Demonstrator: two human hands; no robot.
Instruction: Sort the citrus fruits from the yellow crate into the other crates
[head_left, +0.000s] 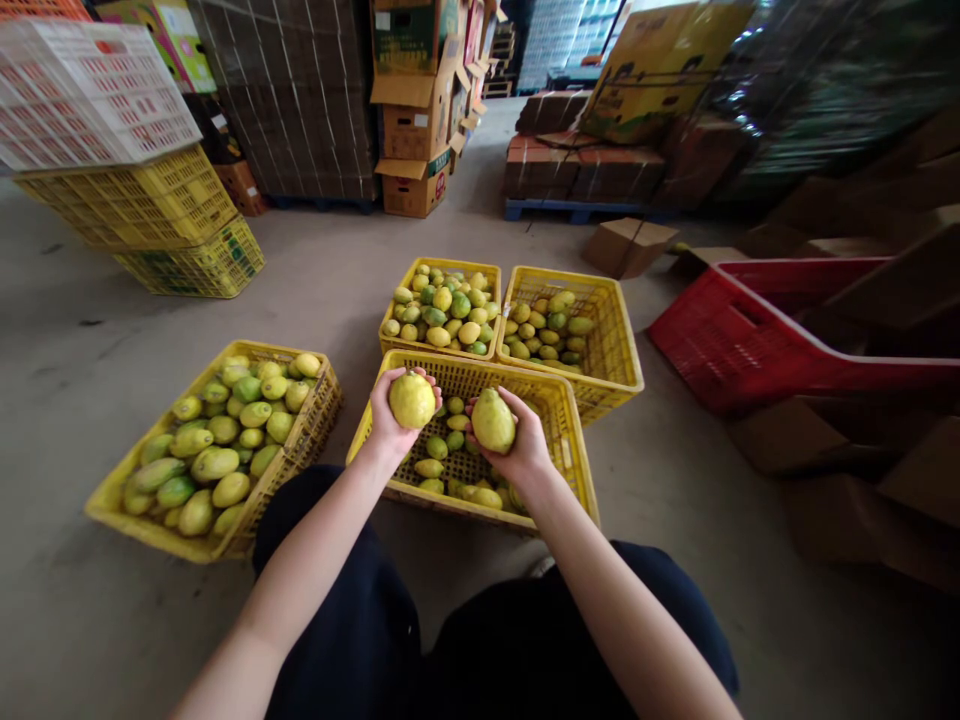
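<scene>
In the head view my left hand (388,418) is closed around a round yellow lemon (412,401). My right hand (527,441) grips a larger, greener, pear-shaped lemon (493,421). Both hands are held up side by side over a yellow plastic crate (581,470) in front of my knees. Several smaller yellow-green lemons (436,447) lie on the bottom of that crate, partly hidden by my hands and forearms.
A full crate of lemons (225,450) stands at my left. Behind the middle crate are a full crate (442,305) and a partly filled one (615,330). A red crate (712,340) is at the right. Stacked crates (142,195) and cartons (412,120) stand farther back.
</scene>
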